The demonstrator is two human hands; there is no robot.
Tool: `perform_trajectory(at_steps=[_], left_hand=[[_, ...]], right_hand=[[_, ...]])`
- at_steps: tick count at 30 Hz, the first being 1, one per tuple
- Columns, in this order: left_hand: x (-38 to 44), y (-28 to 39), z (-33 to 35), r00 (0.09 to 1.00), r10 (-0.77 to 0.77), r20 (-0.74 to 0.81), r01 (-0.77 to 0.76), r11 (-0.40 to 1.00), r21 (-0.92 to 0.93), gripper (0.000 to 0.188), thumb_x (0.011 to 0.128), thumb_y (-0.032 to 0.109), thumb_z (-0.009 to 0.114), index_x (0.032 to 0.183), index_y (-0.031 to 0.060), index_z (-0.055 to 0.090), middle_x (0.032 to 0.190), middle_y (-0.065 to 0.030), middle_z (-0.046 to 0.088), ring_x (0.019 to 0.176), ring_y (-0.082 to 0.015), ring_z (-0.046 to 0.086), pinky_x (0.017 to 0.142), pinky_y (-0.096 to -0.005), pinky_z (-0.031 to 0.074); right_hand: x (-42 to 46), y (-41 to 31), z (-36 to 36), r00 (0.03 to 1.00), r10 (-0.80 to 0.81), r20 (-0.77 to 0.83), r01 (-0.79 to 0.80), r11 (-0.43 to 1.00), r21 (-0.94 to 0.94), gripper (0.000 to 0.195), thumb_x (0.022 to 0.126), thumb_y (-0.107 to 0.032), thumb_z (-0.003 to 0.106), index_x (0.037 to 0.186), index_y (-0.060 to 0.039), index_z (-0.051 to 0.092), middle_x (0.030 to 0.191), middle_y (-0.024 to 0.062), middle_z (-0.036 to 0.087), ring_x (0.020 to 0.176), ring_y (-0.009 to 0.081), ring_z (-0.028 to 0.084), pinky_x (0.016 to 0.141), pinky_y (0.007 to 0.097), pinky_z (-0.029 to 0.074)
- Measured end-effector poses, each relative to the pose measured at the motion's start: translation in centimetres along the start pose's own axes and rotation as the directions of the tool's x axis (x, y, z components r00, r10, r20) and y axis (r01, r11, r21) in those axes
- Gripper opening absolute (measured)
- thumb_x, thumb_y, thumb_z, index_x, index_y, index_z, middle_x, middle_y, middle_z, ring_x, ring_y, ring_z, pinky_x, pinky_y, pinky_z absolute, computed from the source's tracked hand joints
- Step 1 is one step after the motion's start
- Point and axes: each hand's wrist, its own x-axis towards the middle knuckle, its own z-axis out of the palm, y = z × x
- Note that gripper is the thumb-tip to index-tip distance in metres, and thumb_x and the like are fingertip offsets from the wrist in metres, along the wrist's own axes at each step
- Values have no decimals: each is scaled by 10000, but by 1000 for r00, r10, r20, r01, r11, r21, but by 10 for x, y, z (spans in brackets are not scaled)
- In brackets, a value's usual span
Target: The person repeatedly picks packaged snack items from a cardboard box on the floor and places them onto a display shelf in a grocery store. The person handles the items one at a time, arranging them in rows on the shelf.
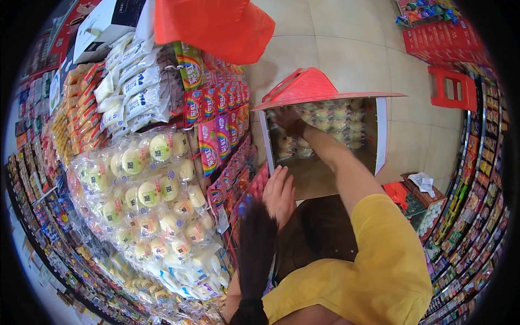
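An open cardboard box stands before me, holding rows of small packaged items in clear wrappers. My right arm reaches down into it. Inside, at the far left, is my right hand, dim and blurred above the packages; whether it grips one cannot be seen. My left hand lies at the box's near left corner, fingers extended and seemingly against the cardboard edge. A raised red flap borders the far side of the box, and a white-edged flap the right.
Left of me, a display is piled with wrapped round buns, white packets and rainbow-printed bags. Red plastic hangs above. On the right are a red stool, a basket and stocked shelves. Dark hair hangs near my left hand.
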Motion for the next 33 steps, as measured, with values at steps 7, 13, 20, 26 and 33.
perform_trajectory(at_steps=[7,13,20,26,33], left_hand=[[-3,2,-4,999,-20,-28,22,997,75,318,765,34,619,1066,-58,574,1249,-175,494,1217,-334,446,1002,-396,392],[-2,-3,-7,998,58,-4,-58,996,68,315,764,31,620,1063,-59,575,1249,-166,498,1219,-323,444,995,-402,393],[-8,-4,-9,999,47,-9,-47,999,8,418,787,88,632,1165,-47,513,1285,-166,468,1244,-317,418,1029,-409,359],[-7,32,-15,940,-342,-17,130,403,-906,1152,656,475,795,1449,44,80,1451,-176,227,1329,-303,296,1077,-418,286],[-43,44,-75,998,-50,24,15,-173,-985,1311,587,632,759,1475,187,-96,1449,-98,292,1292,-224,365,1053,-370,321]], right_hand=[[4,4,-30,982,-154,105,167,978,-124,800,528,-349,778,1262,-235,483,1433,213,237,1295,481,268,986,631,299],[-1,28,-24,984,-170,51,147,941,305,848,493,-278,824,1276,-244,499,1432,199,242,1244,459,369,961,583,377],[-97,23,-105,976,-131,-176,211,779,590,823,485,-264,834,1232,-177,500,1336,255,280,1215,470,370,991,490,387],[-208,-19,-236,877,310,-367,86,649,756,787,469,-194,814,1188,-131,502,1301,222,319,1211,425,359,991,458,382],[-242,-148,-332,863,377,-336,50,600,799,898,563,-239,842,1302,-80,358,1271,257,263,1198,447,352,1001,467,358]])
